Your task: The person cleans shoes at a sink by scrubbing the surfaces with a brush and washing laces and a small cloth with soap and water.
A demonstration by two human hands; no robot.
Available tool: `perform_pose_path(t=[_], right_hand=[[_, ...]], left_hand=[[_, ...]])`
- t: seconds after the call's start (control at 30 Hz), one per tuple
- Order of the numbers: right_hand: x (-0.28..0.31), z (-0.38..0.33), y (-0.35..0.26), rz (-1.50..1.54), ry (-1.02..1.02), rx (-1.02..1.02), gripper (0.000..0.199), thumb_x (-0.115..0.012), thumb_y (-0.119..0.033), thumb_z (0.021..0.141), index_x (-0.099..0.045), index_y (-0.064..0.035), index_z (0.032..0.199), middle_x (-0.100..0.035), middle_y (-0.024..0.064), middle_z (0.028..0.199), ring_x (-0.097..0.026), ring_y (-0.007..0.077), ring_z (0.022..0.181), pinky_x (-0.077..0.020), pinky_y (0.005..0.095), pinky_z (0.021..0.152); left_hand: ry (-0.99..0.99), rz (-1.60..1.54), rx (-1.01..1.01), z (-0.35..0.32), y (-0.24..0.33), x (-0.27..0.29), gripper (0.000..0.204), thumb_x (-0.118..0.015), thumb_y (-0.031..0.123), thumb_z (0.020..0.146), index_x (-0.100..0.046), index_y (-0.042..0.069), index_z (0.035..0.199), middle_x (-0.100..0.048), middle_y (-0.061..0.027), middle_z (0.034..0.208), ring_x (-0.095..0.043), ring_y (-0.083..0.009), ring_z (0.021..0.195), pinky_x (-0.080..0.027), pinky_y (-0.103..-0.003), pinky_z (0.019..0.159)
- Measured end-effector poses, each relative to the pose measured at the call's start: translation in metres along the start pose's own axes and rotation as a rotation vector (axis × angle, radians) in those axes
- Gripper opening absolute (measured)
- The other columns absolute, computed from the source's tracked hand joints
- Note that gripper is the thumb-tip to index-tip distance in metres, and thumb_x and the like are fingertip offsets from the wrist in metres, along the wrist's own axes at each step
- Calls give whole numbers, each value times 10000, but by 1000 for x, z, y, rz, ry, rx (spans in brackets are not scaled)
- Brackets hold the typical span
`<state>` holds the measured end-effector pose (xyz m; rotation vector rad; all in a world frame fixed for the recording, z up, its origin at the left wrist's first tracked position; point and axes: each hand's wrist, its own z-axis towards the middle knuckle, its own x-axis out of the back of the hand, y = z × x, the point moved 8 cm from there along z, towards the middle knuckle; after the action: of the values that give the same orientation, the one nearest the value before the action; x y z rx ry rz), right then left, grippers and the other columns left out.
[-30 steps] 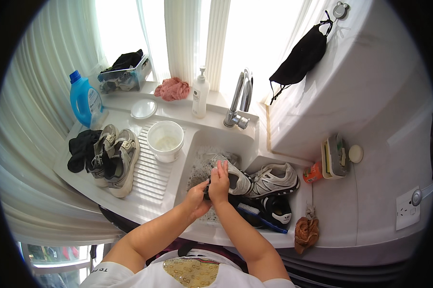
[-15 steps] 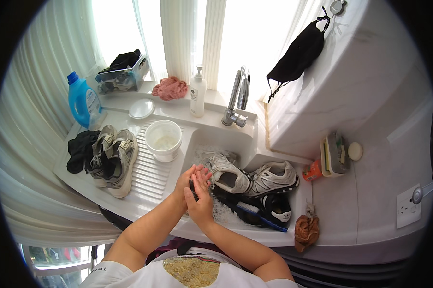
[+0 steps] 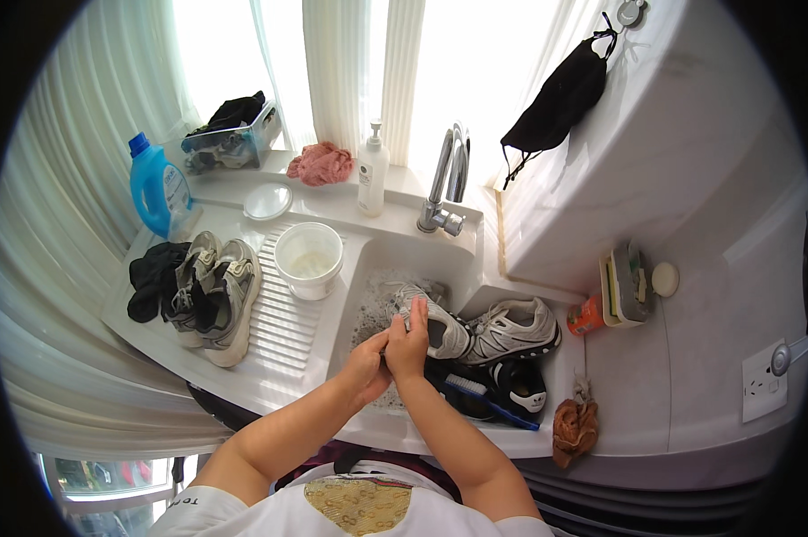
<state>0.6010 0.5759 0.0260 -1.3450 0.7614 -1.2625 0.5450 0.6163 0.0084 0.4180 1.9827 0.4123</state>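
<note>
your left hand [image 3: 365, 367] and right hand [image 3: 407, 343] meet over the sink [image 3: 368, 309], fingers pressed together palm to palm, with whatever lies between them hidden; just beside them a grey sneaker [image 3: 432, 322] lies in the sink, a second sneaker [image 3: 511, 328], a black shoe [image 3: 520, 387] and a blue brush [image 3: 489, 400] to its right. on the drainboard to your left stand a white bucket [image 3: 309, 259] and a pair of grey shoes [image 3: 214, 295], a faucet [image 3: 447, 183] behind. since half a second ago your hands have moved right, toward the sneaker.

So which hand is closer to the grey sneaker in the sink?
Right. The right hand reaches up against the grey sneaker; the left hand sits just left of it, pressed to the right hand.
</note>
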Motion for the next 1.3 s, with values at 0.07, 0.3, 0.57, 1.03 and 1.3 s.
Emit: perform_pose_path(t=[0.07,0.3,0.57,1.03,1.3], right_hand=[[1,-1,6,-17,5,4,472,-416,-198,900,-379,71,1286,-299,250,1383,-248,349,1312,-180,387,1080],[-12,-5,17,131,-68,-54,489,-375,-238,917,-311,28,1323,-208,227,1412,-151,347,1334,-144,397,1084],[-40,-39,25,-225,-170,168,490,-408,-207,898,-366,89,1286,-274,284,1380,-212,369,1323,-143,405,1085],[10,4,-7,95,57,-96,459,-415,-177,897,-381,26,1306,-257,286,1387,-238,375,1311,-205,378,1068],[-27,-37,27,370,-251,84,556,-311,-368,936,-204,-68,1392,-89,170,1458,3,325,1345,-80,445,1076]], left_hand=[[-20,-42,18,2,1,0,320,-385,218,947,-479,50,1203,-532,-80,1156,-523,-176,1028,-442,-296,857],[-5,-23,-6,1,-3,13,347,-366,230,951,-427,53,1243,-478,-85,1232,-474,-200,1111,-404,-346,923],[83,-100,-23,18,1,40,327,-369,244,951,-442,61,1212,-504,-80,1156,-493,-196,1060,-406,-339,900],[-41,51,-8,3,-4,11,289,-380,211,939,-480,24,1135,-538,-87,1108,-516,-203,1014,-404,-357,904],[-37,50,-85,10,4,16,381,-396,291,950,-423,81,1267,-525,-56,1138,-513,-170,1012,-409,-293,871]])
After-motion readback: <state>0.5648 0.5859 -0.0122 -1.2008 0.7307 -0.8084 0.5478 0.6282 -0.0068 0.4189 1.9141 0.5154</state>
